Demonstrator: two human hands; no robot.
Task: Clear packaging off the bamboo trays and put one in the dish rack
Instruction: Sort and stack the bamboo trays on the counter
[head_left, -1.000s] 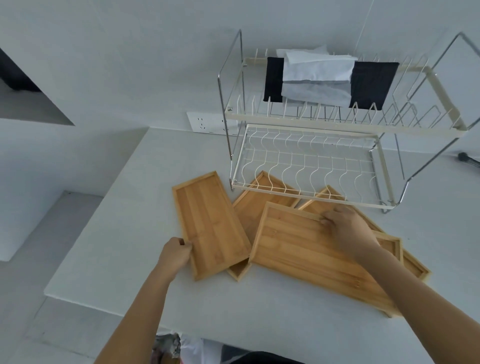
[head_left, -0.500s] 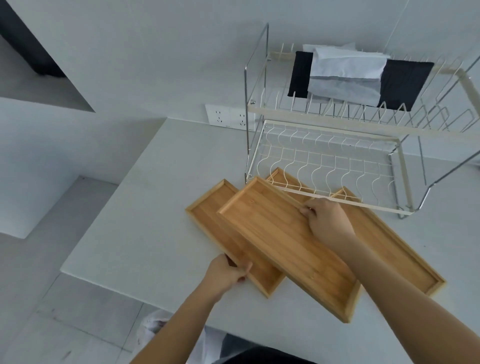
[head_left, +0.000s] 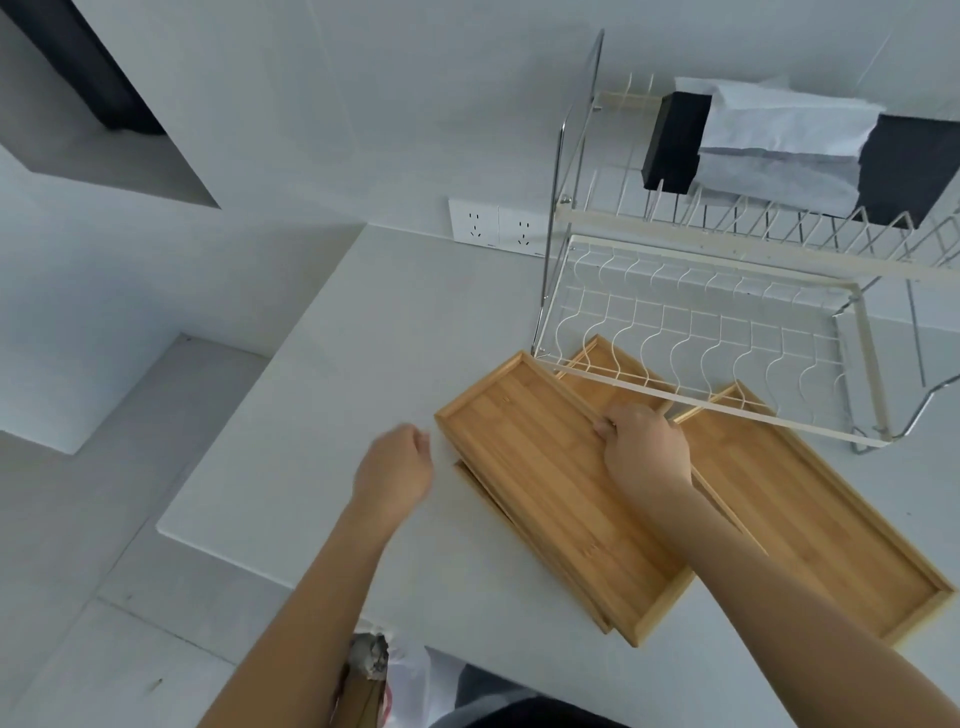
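Several bamboo trays lie on the white counter in front of the dish rack (head_left: 722, 410). My right hand (head_left: 647, 449) grips the far rim of the top bamboo tray (head_left: 540, 467), which rests stacked on another tray whose edge (head_left: 498, 499) shows just beneath it. A third tray (head_left: 826, 519) lies to the right, and a fourth (head_left: 602, 364) pokes out under the rack's lower shelf. My left hand (head_left: 395, 467) hovers loosely curled just left of the stack, touching nothing. The rack's lower shelf is bare wire.
The rack's upper shelf holds a black item wrapped in white paper (head_left: 779, 150). A double wall socket (head_left: 498, 226) sits left of the rack. The counter edge (head_left: 218, 551) runs near my left arm, with a plastic bag (head_left: 384, 670) below it.
My right hand slid the top tray left until it sits squarely over the left tray. My left hand let go of the lower tray and drew back to the left.
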